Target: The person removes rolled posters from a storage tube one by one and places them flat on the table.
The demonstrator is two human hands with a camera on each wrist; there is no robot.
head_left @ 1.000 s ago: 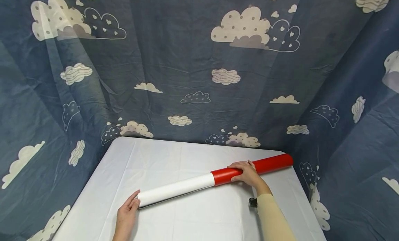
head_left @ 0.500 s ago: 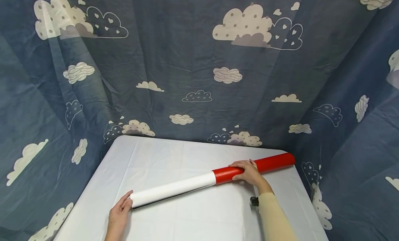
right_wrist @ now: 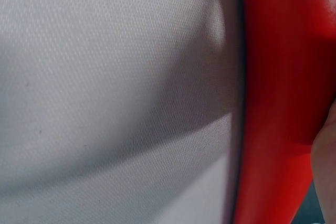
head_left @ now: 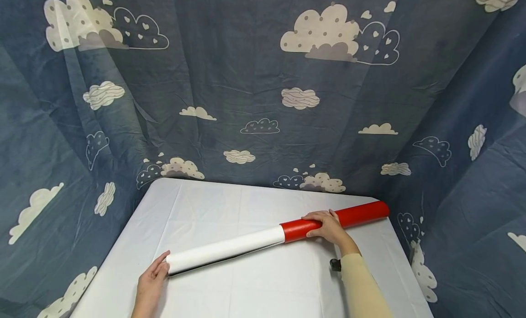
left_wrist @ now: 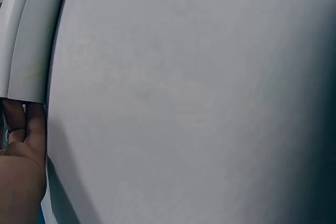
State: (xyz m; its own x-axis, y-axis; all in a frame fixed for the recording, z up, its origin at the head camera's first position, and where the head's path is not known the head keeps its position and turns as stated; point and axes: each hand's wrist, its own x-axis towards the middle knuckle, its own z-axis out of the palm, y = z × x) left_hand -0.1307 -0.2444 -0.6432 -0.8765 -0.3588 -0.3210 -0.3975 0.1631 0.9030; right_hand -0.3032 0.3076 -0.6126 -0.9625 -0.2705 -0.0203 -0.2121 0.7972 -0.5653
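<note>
A long red tube (head_left: 363, 214) lies slantwise toward the table's back right corner. From its left end sticks a white rolled sheet (head_left: 226, 249), in line with the tube. My left hand (head_left: 149, 283) pinches the roll's free end; in the left wrist view its fingers (left_wrist: 35, 124) meet the end edge, and a lengthwise seam shows on the roll (left_wrist: 31, 51). Over the red tube's middle, my right hand (head_left: 328, 227) grips it from above, fingers across the far side and thumb on the near side. Close up, the right wrist view has the red surface (right_wrist: 275, 87) beside the thumb (right_wrist: 325, 166).
A white cloth covers the table (head_left: 263, 290). Dark blue curtains (head_left: 246, 71) with cloud prints hang behind it and on both sides. The red tube's far end reaches the table's right edge. A black wrist device (head_left: 335, 265) sits at the right sleeve.
My left hand has moved left with the roll's end, and more of the white roll shows outside the red tube. The right hand keeps its hold on the tube in the same place.
</note>
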